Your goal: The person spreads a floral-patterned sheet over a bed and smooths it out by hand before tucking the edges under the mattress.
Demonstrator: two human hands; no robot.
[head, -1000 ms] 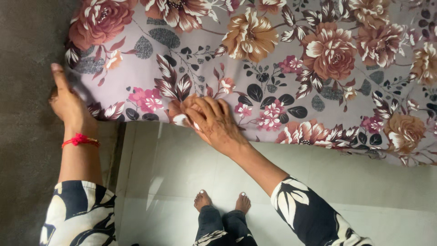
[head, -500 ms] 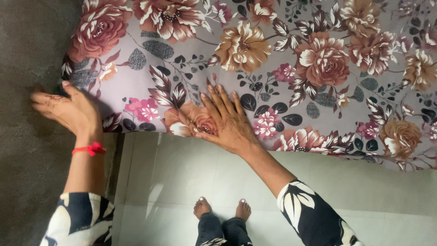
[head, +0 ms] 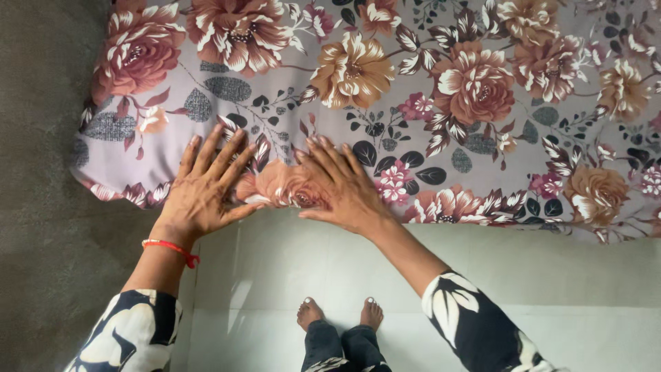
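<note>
both hands lie flat with fingers spread on the flowery sheet [head: 427, 89], left hand [head: 203, 189] and right hand [head: 341, 186] side by side near its front edge, holding nothing. most of the sheet looks smooth on the bed; the left corner looks a bit lumpy.

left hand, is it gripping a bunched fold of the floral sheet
No, the left hand lies flat and open on the floral sheet with its fingers spread, beside the right hand.

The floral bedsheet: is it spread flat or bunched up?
Spread flat. The floral bedsheet lies smooth, without bunching, under the left hand and right hand, both pressed open-palmed.
</note>
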